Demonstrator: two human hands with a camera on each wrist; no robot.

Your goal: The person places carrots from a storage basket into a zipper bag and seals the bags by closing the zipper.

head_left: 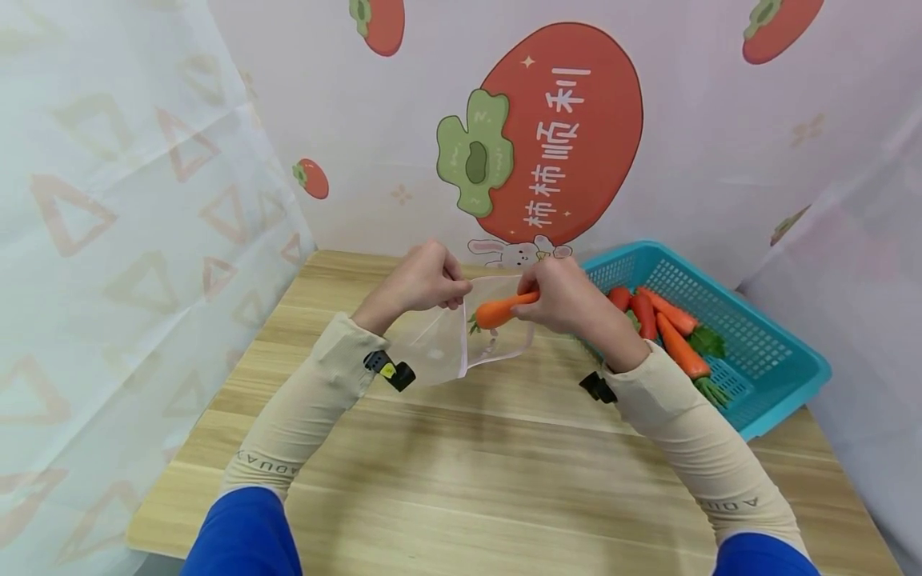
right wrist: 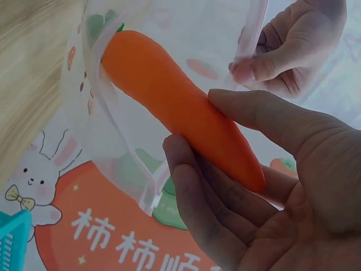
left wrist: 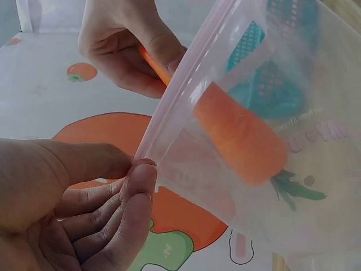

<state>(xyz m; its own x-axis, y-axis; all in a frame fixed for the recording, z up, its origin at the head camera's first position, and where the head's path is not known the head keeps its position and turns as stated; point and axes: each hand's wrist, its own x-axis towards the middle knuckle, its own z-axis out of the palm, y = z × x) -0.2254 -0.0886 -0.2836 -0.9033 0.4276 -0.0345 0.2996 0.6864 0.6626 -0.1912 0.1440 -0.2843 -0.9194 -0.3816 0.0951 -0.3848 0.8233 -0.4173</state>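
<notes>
My left hand (head_left: pixel 430 280) pinches the rim of a clear zip bag (head_left: pixel 432 348) between thumb and fingertips, and the bag's mouth gapes toward the right. An orange carrot (head_left: pixel 497 312) is held near its narrow tip by my right hand (head_left: pixel 565 294), thumb on one side and fingers on the other. In the left wrist view the carrot's thick end (left wrist: pixel 242 138) and green top (left wrist: pixel 296 189) show through the bag's film. From the right wrist, the carrot (right wrist: pixel 175 96) slants in past the pink-edged rim, its narrow part still outside.
A blue plastic basket (head_left: pixel 788 384) stands on the right of the wooden table (head_left: pixel 446 488), close to my right forearm. Several carrots (head_left: pixel 680 344) and red vegetables (head_left: pixel 643 314) lie in it. A printed cloth (head_left: pixel 374 120) hangs behind the table.
</notes>
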